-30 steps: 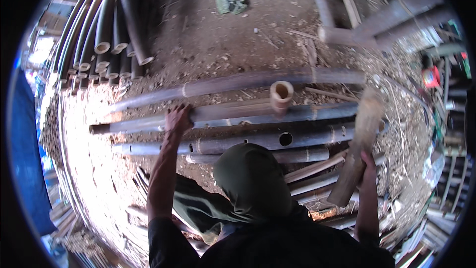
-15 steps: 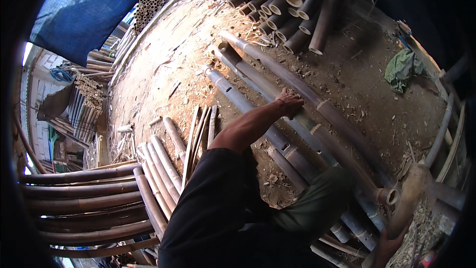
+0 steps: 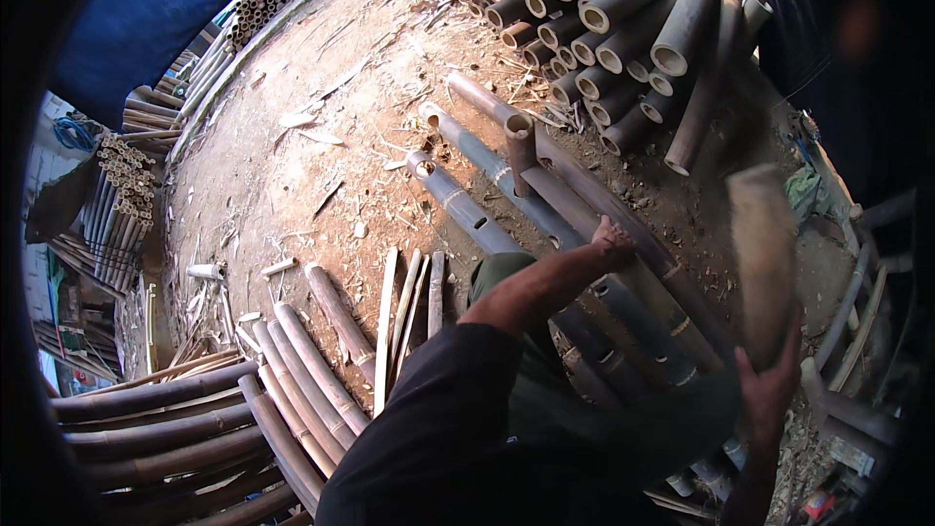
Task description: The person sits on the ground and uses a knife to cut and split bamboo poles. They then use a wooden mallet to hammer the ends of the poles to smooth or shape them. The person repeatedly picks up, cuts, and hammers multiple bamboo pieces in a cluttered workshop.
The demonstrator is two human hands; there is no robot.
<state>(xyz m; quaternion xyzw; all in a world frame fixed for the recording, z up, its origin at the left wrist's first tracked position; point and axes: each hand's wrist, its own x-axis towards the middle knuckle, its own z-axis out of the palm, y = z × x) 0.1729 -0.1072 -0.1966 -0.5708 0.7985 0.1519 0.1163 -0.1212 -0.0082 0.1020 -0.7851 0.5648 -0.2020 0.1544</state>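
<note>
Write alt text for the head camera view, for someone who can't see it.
A person's left hand presses on long bamboo poles lying on dirt ground, while the right hand raises a blurred wooden club. Stacked bamboo surrounds them.

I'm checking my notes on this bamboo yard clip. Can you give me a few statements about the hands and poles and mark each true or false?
1. The left hand rests on a long bamboo pole. True.
2. The right hand is empty. False: it grips a blurred wooden club, raised.
3. A short bamboo piece stands on the long poles. True.
4. The ground is covered by a green mat. False: it is bare dirt strewn with bamboo chips.
</note>
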